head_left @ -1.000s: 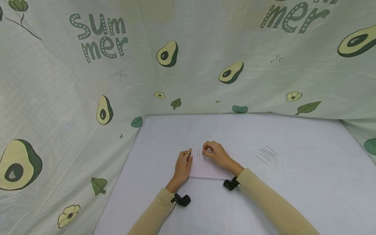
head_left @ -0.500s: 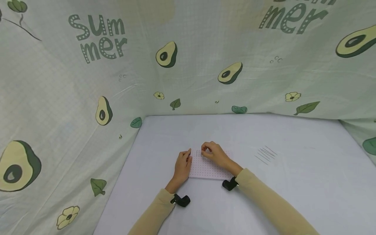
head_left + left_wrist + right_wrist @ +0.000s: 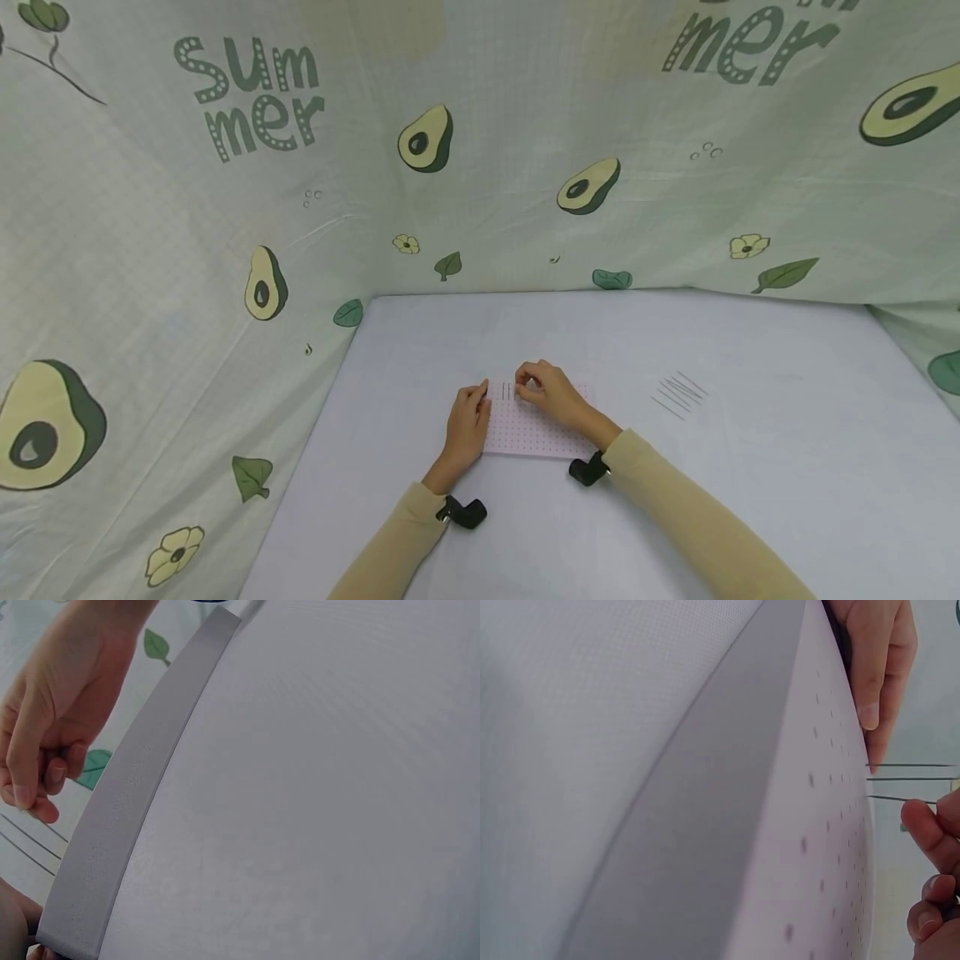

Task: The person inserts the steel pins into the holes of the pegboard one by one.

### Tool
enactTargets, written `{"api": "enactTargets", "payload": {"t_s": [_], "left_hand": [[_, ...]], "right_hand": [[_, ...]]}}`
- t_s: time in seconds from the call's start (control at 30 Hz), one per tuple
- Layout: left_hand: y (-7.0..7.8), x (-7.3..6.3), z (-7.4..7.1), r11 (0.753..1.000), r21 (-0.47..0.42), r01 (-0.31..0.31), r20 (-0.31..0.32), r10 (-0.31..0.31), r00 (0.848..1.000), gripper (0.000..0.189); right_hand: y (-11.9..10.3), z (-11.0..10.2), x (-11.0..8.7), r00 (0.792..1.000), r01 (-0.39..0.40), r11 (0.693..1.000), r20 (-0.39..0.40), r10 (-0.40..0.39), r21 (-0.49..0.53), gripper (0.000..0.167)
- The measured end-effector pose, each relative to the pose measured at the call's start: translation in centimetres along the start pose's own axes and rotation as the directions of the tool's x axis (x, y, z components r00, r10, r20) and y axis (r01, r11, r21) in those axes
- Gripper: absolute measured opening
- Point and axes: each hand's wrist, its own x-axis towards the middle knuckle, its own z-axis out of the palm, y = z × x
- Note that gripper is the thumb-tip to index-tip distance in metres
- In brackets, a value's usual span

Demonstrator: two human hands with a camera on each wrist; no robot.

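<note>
A pale pink board point(image 3: 534, 433) with rows of small holes lies on the table. My left hand point(image 3: 467, 423) grips its left edge, the thumb near the top surface. Two thin dark metal pins point(image 3: 506, 391) stand upright in the far row. Beside them, my right hand point(image 3: 553, 395) pinches a third pin point(image 3: 885, 798) between thumb and index finger. Its lower end meets the board and leans slightly compared with the other two. The left wrist view has the board's grey side point(image 3: 127, 802) across it, with the right hand point(image 3: 60, 712) beyond.
Several loose thin pins point(image 3: 681, 395) lie on the white table point(image 3: 750, 500), to the right of the board. Behind the table hangs a pale curtain point(image 3: 495, 75) printed with avocados and leaves. Each wrist carries a black camera point(image 3: 467, 512).
My right hand has shifted very slightly to the left, with the pin staying by the board's far row. The left hand keeps its place.
</note>
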Motion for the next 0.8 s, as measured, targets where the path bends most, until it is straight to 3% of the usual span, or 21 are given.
{"api": "enactTargets", "payload": {"t_s": [0.8], "left_hand": [[0.02,0.07,0.13,1.0,-0.006,0.022,0.001,-0.022,1.0,0.042]], "right_hand": [[0.31,0.38,-0.21,1.0,-0.009,0.999,0.018,0.01,-0.032,0.004]]}}
